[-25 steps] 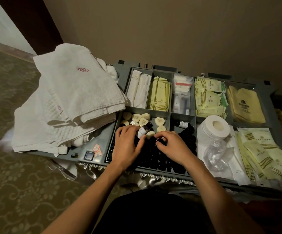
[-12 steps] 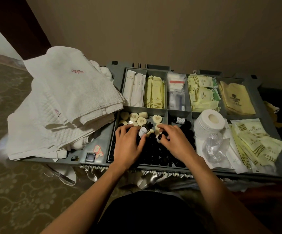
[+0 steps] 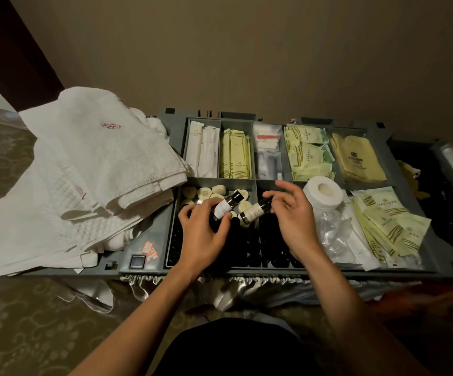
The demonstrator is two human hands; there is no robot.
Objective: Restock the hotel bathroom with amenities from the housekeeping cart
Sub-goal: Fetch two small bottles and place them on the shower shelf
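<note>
Over the near-left compartment of the cart tray [image 3: 149, 267], where the standing bottles [image 3: 260, 248] show only their dark caps, I have a small labelled bottle in each hand. My left hand [image 3: 203, 234] has its fingers [image 3: 190, 214] curled around the left bottle [image 3: 224, 207], whose long axis runs from 7 o'clock up to 1 o'clock with the cap at the far end. My right hand [image 3: 293, 221] pinches the right bottle [image 3: 255, 211] at its 2 o'clock end between thumb and first finger, the other fingers [image 3: 287, 187] spread and lifted clear. That bottle lies at 9 o'clock from my right fingertips, its axis 8 to 2 o'clock, its free end just beside the left bottle and my left thumb. I cannot tell whether the two bottles touch. Since the free end already points into my left hand, I judge the left hand is the nearer one to take both, with the round soaps [image 3: 206, 192] lying behind at 12 o'clock
</note>
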